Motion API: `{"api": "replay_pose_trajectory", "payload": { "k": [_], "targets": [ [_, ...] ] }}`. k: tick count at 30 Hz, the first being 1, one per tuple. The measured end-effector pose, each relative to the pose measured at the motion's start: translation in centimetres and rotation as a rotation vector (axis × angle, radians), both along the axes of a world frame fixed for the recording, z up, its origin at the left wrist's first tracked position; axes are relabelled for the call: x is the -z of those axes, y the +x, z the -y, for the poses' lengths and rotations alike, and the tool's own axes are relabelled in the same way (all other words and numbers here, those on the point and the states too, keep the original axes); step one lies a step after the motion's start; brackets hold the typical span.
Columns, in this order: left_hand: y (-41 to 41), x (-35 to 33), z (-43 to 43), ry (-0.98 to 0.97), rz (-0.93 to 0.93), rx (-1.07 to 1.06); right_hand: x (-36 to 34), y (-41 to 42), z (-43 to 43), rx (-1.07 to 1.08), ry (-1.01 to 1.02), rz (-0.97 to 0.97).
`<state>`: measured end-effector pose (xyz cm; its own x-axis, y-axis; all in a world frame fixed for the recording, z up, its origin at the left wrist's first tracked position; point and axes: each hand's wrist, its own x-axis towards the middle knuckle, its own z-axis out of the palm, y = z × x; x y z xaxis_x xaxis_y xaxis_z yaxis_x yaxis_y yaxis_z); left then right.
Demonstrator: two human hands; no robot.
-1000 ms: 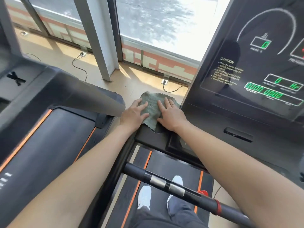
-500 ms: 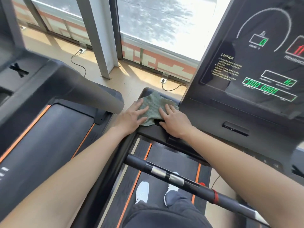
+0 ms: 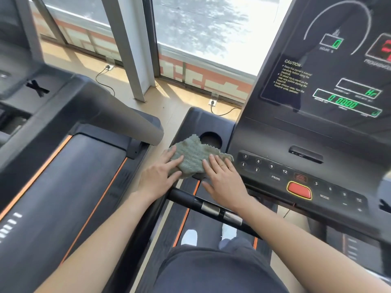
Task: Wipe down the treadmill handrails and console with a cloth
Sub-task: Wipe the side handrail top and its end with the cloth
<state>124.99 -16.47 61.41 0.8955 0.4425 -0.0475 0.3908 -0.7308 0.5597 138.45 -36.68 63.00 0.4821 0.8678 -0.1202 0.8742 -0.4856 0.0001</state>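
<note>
1. Grey-green waffle-textured cloth with a zigzag-cut edge (image 3: 193,157): lies crumpled at centre frame on the black side ledge (image 3: 190,121) at the left end of the black treadmill console (image 3: 275,132). It is just below the round cup recess (image 3: 210,140), and its right corner reaches the edge of the numbered keypad (image 3: 264,166).
2. Left hand (image 3: 160,178): palm down, fingers (image 3: 174,160) straight and close together. They lie flat on the left part of the cloth, with the thumb along its lower edge; nothing is gripped.
3. Right hand (image 3: 224,178): palm down, fingers (image 3: 213,163) straight and slightly spread. The fingertips press on the lower right part of the cloth. The thumb points left, off the cloth, just under its lower edge.
4. The cloth thus lies between the two hands and under both sets of fingertips, with its middle and upper edge uncovered.
5. Black tubular handrail with two metal sensor plates (image 3: 211,208): crosses the frame below both wrists, apart from the cloth.
6. Red oval button with a yellow rim (image 3: 299,190): lower right of the keypad, well right of the right hand.
7. Neighbouring treadmill with orange-edged belt (image 3: 74,176): fills the left of the frame.
</note>
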Motion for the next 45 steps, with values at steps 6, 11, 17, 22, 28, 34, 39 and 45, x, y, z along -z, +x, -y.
{"api": "replay_pose_trajectory", "payload": {
  "k": [6, 11, 17, 22, 28, 34, 39, 45],
  "targets": [
    [-2.5, -0.4, 1.3, 0.020, 0.024, -0.098, 0.7, -3.0, 0.2, 0.060, 0.075, -0.052],
    [-2.2, -0.5, 2.2, 0.042, -0.025, -0.131, 0.2, -3.7, -1.3, 0.072, 0.036, -0.123],
    [0.4, -0.4, 0.9, -0.027, -0.068, -0.174, -0.1, -1.1, -5.1, 0.033, -0.045, -0.158],
    [2.5, -0.6, -0.5, -0.177, -0.079, -0.223, 0.3, 3.0, -7.3, 0.012, -0.104, -0.211],
    [2.8, -0.5, -1.4, -0.324, -0.061, -0.235, -0.9, 6.6, -8.6, -0.040, -0.150, -0.211],
    [-1.8, 0.2, 1.0, -0.342, -0.029, -0.423, -2.3, 7.0, -9.6, 0.062, 0.102, -0.247],
    [-2.3, 0.0, 2.9, -0.243, -0.051, -0.479, -0.2, 3.6, -10.3, -0.167, -0.043, -0.246],
    [-2.1, -0.2, 2.8, -0.216, -0.044, -0.505, -0.5, 6.9, -11.3, -0.013, -0.104, -0.217]
  ]
}}
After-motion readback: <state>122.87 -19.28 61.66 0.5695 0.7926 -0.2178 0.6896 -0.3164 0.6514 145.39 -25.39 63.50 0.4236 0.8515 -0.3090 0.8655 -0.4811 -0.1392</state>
